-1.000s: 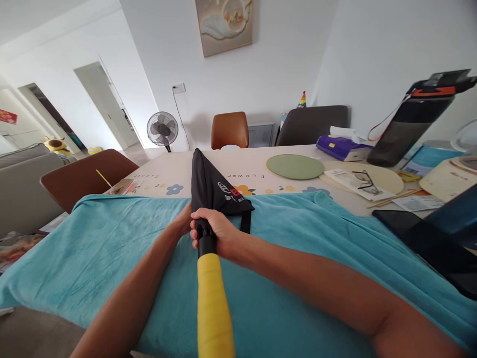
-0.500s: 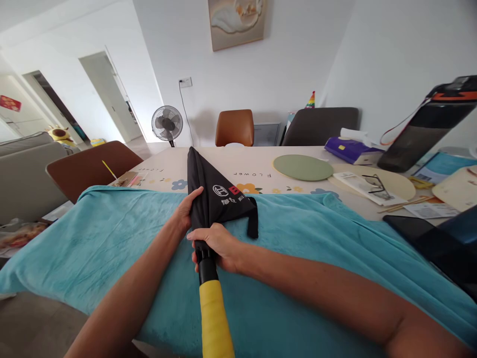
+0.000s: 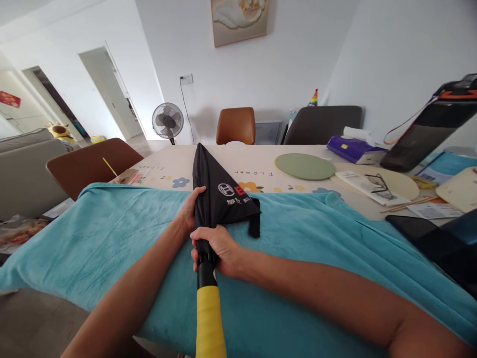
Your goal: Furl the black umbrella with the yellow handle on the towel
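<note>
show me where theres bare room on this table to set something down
Free: the teal towel left of the left hand, and the towel stretch right of the folded black umbrella. Also the cream flowered tablecloth beyond the umbrella, short of the round green mat. Crowded: the right end, around the glasses on papers and purple tissue box.

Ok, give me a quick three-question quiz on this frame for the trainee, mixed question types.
1. True or false: the right hand grips the umbrella where the black cloth meets the shaft.
2. Which colour is the umbrella's handle? A red, B yellow, C white.
3. What lies under the umbrella on the table?

Key:
1. True; the left hand holds the cloth's left edge.
2. B.
3. A teal towel.
</note>
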A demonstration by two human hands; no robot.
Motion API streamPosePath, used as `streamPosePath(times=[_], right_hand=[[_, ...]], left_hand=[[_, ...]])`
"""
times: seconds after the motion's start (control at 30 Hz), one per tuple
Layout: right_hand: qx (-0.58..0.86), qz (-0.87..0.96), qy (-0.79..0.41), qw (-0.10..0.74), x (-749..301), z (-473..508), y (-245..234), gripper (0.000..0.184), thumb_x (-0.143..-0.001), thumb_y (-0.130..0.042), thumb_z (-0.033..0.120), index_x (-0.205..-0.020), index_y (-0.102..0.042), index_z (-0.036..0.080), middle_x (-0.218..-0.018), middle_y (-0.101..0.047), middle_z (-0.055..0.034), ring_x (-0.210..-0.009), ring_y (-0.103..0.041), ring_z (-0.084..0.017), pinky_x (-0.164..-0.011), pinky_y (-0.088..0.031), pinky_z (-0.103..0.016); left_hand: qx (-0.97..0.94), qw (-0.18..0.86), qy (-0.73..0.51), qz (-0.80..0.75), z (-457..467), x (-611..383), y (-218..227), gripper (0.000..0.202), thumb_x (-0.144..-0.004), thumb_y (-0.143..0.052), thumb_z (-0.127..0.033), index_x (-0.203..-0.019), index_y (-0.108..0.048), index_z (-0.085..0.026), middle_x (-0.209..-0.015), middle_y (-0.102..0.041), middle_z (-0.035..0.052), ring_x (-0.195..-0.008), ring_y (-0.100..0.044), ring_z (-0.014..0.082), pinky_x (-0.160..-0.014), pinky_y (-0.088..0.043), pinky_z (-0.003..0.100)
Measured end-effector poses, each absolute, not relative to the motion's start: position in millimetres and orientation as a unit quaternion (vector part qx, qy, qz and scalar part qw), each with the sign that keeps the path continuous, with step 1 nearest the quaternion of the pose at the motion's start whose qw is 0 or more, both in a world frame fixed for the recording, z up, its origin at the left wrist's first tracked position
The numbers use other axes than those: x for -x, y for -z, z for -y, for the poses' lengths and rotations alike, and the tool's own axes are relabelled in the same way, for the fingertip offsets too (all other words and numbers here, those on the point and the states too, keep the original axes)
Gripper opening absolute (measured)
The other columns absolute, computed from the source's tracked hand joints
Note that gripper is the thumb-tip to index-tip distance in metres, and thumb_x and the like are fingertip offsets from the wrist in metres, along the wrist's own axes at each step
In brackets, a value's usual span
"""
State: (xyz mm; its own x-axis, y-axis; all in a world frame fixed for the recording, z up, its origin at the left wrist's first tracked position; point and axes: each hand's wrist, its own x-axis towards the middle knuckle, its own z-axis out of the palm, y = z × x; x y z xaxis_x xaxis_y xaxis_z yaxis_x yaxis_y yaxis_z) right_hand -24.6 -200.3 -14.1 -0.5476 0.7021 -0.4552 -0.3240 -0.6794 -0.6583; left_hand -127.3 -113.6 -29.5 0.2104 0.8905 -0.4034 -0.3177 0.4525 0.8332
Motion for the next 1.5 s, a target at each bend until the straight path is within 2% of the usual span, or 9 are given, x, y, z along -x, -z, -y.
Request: streamPosePath(times=[0.1,0.3,0.43,0.6,0.77,1.03,1.23,1.37,1.5], right_hand=[[0.365,0.248,-0.839,0.317,22.3,190.5,19.0,0.014,-0.071,-0.054,0.012,-0.062,-0.044,0.015,-0.046,-0.044,0.0039,-0.038,-0.047,-0.011,-0.036,-0.045,-0.025],[0.365,0.271,-0.835,0.309,18.6,169.9,32.8,0.013,-0.072,-0.054,0.013,-0.063,-0.046,0.015,-0.047,-0.047,0.0028,-0.039,-0.046,-0.01,-0.036,-0.044,-0.025],[0.351,0.28,-0.84,0.305,19.0,168.3,36.4,0.012,-0.074,-0.054,0.013,-0.064,-0.047,0.014,-0.049,-0.047,0.0025,-0.041,-0.048,-0.011,-0.038,-0.047,-0.027],[0.347,0.288,-0.836,0.312,19.8,169.7,36.5,0.014,-0.075,-0.055,0.014,-0.063,-0.047,0.013,-0.052,-0.047,0.0015,-0.043,-0.05,-0.012,-0.038,-0.049,-0.029],[0.338,0.289,-0.832,0.332,19.6,171.1,35.5,0.01,-0.072,-0.055,0.01,-0.067,-0.047,0.013,-0.053,-0.048,0.0021,-0.043,-0.05,-0.012,-0.038,-0.049,-0.031],[0.333,0.296,-0.834,0.326,20.1,169.7,38.3,0.006,-0.074,-0.049,0.008,-0.073,-0.047,0.014,-0.053,-0.047,0.0023,-0.042,-0.05,-0.013,-0.037,-0.049,-0.031],[0.326,0.297,-0.834,0.332,21.3,169.3,39.8,0.006,-0.075,-0.049,0.009,-0.072,-0.047,0.014,-0.052,-0.046,0.0027,-0.042,-0.05,-0.013,-0.035,-0.048,-0.031],[0.333,0.288,-0.834,0.332,20.0,171.1,38.1,0.006,-0.073,-0.053,0.011,-0.071,-0.048,0.014,-0.054,-0.047,0.0024,-0.043,-0.051,-0.012,-0.036,-0.049,-0.031],[0.327,0.289,-0.836,0.332,19.7,170.2,38.9,0.009,-0.072,-0.058,0.014,-0.069,-0.049,0.013,-0.055,-0.049,0.0022,-0.044,-0.051,-0.012,-0.038,-0.05,-0.031]], left_hand=[[-0.385,0.644,-0.391,-0.534,102.5,134.3,32.2,0.049,-0.076,-0.044,-0.056,-0.082,-0.064,-0.012,-0.062,-0.066,0.0093,-0.06,-0.063,0.0223,-0.059,-0.052,0.034],[-0.554,0.182,-0.387,-0.714,82.4,172.7,37.5,0.045,-0.08,-0.037,-0.052,-0.071,-0.063,-0.016,-0.049,-0.059,0.0019,-0.043,-0.052,0.0145,-0.049,-0.04,0.026],[-0.562,0.098,-0.421,-0.705,84.3,175.1,40.8,0.032,-0.08,-0.037,-0.037,-0.075,-0.062,-0.017,-0.056,-0.06,-0.0006,-0.05,-0.052,0.0124,-0.053,-0.038,0.024],[-0.583,0.027,-0.446,-0.679,98.2,150.0,31.3,0.029,-0.083,-0.038,-0.034,-0.09,-0.061,-0.019,-0.07,-0.064,-0.0002,-0.066,-0.057,0.0131,-0.065,-0.04,0.024],[-0.694,-0.009,-0.358,-0.625,104.6,110.2,-1.4,0.028,-0.084,-0.041,-0.033,-0.097,-0.062,-0.022,-0.094,-0.066,0.0015,-0.088,-0.058,0.0161,-0.079,-0.041,0.027],[-0.913,-0.017,-0.032,-0.406,79.2,36.8,-13.2,0.039,-0.082,-0.036,-0.018,-0.115,-0.056,-0.027,-0.126,-0.052,-0.002,-0.113,-0.044,0.0186,-0.083,-0.043,0.029],[-0.892,-0.007,-0.048,-0.45,64.5,26.6,-8.4,0.026,-0.076,-0.04,-0.015,-0.084,-0.064,-0.022,-0.097,-0.065,0.0021,-0.099,-0.053,0.0211,-0.075,-0.044,0.031],[-0.856,0.029,-0.201,-0.475,70.8,46.1,-25.0,0.024,-0.08,-0.037,-0.017,-0.091,-0.058,-0.02,-0.084,-0.064,0.0037,-0.079,-0.059,0.0174,-0.069,-0.046,0.029],[-0.791,0.168,-0.342,-0.479,84.4,83.9,-44.6,0.021,-0.082,-0.035,-0.018,-0.093,-0.053,-0.02,-0.057,-0.053,-0.0024,-0.045,-0.051,0.0105,-0.044,-0.041,0.021]])
